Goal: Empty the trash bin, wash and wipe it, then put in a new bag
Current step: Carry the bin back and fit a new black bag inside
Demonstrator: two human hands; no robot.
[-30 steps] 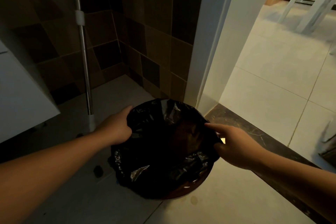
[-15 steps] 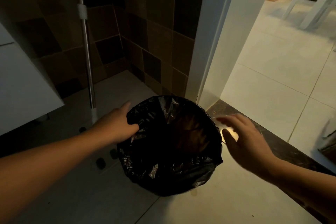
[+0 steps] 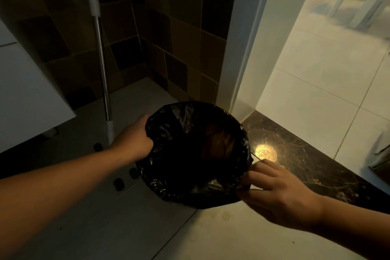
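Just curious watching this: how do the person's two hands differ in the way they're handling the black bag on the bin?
The left hand grips the black bag at its far-left rim with fingers curled into a fist; the right hand pinches the near-right edge with its fingertips, the other fingers spread. The left hand lies in shadow, the right in brighter light. Both hold the bag's rim.

Both bare arms reach forward and down. The left hand (image 3: 135, 140) sits further out, back of the hand up, fingers curled over the left edge of the bag (image 3: 168, 188) and gripping it. The right hand (image 3: 278, 192) is nearer, on the right, palm turned left, fingers spread, fingertips pinching the bag's near-right edge.
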